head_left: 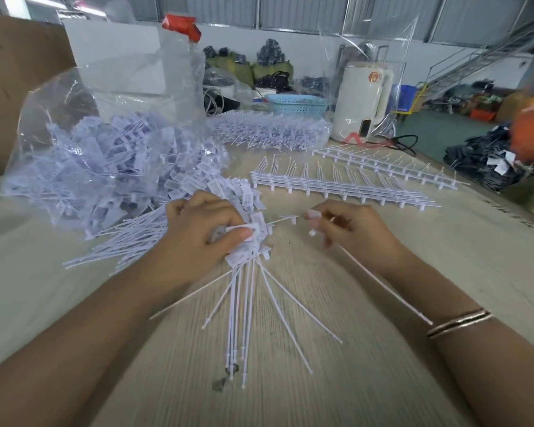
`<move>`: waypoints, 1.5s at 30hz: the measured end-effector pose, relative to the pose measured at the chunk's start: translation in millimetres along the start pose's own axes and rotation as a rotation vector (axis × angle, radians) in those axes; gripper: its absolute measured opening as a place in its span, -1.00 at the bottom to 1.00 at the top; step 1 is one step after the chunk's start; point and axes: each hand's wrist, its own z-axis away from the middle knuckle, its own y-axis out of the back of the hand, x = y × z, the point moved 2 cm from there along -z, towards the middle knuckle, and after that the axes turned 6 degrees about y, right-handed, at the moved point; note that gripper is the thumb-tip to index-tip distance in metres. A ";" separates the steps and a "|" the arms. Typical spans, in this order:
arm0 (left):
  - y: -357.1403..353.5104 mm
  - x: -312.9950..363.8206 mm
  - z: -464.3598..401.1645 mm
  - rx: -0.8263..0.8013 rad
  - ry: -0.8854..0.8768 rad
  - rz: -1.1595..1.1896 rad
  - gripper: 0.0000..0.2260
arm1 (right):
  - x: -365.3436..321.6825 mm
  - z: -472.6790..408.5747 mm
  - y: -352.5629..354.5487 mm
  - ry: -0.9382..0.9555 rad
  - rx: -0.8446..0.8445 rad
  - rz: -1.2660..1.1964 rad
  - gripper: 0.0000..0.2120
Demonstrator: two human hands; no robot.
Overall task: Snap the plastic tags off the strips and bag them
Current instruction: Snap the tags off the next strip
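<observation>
left hand (202,229) grips a fanned bundle of tags (253,241) on the table (383,349); right hand (349,229) pinches one loose tag (315,215). bag (105,143) of tags lies behind left hand.

No legible text. Print on tags (253,232) too blurred; orange emblem on white kettle (376,77) unreadable.

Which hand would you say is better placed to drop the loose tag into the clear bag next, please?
Probably the right hand: it pinches a single loose tag and could carry it over. The left hand lies nearer the clear bag but grips the bundle of tags.
</observation>
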 end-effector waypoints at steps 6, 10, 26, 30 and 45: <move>-6.2 -6.0 -6.3 0.072 0.012 -0.367 -0.64 | -4.8 -9.9 -44.0 -0.102 0.089 -0.080 -0.80; -4.4 -2.6 -10.1 0.190 0.052 -0.444 -0.69 | -7.2 -16.1 -55.3 -0.220 0.010 -0.025 -0.66; -9.6 19.3 16.6 -0.427 0.305 -0.551 -0.34 | -29.2 10.8 -54.0 -0.200 -0.481 -0.140 -0.71; -12.9 14.2 16.9 -0.418 0.362 -0.520 -0.53 | -32.7 13.5 -54.8 -0.085 -0.484 -0.101 -0.63; 21.5 4.7 -4.5 -0.008 0.113 -0.263 -0.65 | -7.3 3.6 9.4 0.032 0.451 -0.099 -0.66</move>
